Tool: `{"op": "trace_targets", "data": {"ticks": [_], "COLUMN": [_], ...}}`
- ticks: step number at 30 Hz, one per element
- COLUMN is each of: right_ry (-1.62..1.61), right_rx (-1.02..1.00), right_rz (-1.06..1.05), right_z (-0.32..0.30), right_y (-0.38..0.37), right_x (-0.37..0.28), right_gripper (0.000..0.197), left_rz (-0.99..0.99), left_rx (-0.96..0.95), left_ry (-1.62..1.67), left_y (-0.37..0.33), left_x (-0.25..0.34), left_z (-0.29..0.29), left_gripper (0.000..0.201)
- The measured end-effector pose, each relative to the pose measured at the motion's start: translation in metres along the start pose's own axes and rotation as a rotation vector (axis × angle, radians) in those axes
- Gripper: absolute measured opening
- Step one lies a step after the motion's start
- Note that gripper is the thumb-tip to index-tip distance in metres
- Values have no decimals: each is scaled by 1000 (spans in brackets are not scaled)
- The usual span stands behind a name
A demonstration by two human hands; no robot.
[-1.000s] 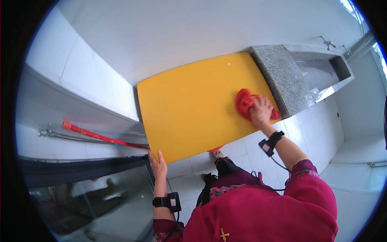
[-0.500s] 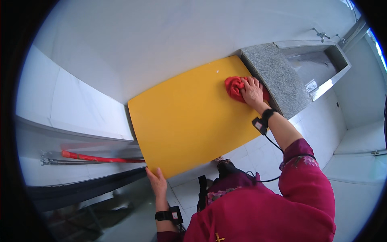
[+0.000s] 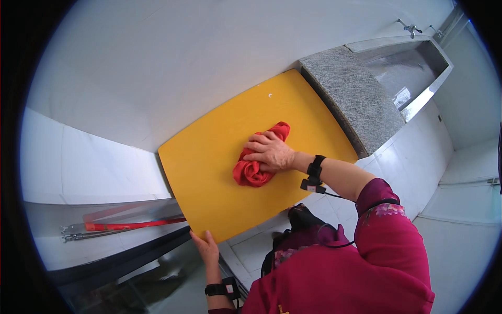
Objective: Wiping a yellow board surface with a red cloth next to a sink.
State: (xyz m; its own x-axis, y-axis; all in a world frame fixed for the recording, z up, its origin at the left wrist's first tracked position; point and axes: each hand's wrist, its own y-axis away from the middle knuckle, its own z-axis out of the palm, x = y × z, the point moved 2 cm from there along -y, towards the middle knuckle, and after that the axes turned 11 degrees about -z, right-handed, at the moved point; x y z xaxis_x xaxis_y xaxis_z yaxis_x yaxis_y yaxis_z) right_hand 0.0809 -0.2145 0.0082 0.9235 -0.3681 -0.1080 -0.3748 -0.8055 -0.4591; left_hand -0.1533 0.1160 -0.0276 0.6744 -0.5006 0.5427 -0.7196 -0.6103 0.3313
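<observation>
Across the middle lies a yellow tabletop (image 3: pixel 209 152), its far side against the wall. My right hand (image 3: pixel 274 153) presses a crumpled red cloth (image 3: pixel 251 174) flat onto it near the centre, fingers curled over the cloth. At the near left corner my left hand (image 3: pixel 208 251) grips the tabletop's edge; part of its fingers is hidden. A small white speck (image 3: pixel 270 95) sits toward the far end of the yellow surface.
A grey stone counter (image 3: pixel 355 94) with a sink basin (image 3: pixel 402 73) and a tap (image 3: pixel 410 28) adjoins the table's right end. On the left, a red tube (image 3: pixel 130 225) and a metal hose run below a white ledge (image 3: pixel 99 162). Pale floor tiles (image 3: pixel 402 162) lie at the right.
My right hand has slid the red cloth from the right end of the tabletop leftward to its middle. My left hand stays at the near left corner. The view has shifted slightly.
</observation>
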Motion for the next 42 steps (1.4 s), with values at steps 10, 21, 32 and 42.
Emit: {"op": "trace_targets", "data": {"ticks": [10, 21, 32, 42], "right_ry": [393, -104, 236, 20], "right_rx": [15, 48, -268, -169], "right_rz": [815, 993, 837, 322], "right_z": [-62, -118, -141, -38], "right_y": [121, 202, 135, 51], "right_x": [44, -84, -38, -93], "right_gripper": [44, 39, 55, 53], "left_rz": [19, 120, 90, 54], "left_rx": [-45, -39, -29, -1], "left_ry": [0, 20, 13, -46], "left_y": [2, 0, 9, 9], "left_x": [12, 10, 21, 21], "left_z": [1, 0, -4, -4], "left_gripper": [70, 67, 70, 74]}}
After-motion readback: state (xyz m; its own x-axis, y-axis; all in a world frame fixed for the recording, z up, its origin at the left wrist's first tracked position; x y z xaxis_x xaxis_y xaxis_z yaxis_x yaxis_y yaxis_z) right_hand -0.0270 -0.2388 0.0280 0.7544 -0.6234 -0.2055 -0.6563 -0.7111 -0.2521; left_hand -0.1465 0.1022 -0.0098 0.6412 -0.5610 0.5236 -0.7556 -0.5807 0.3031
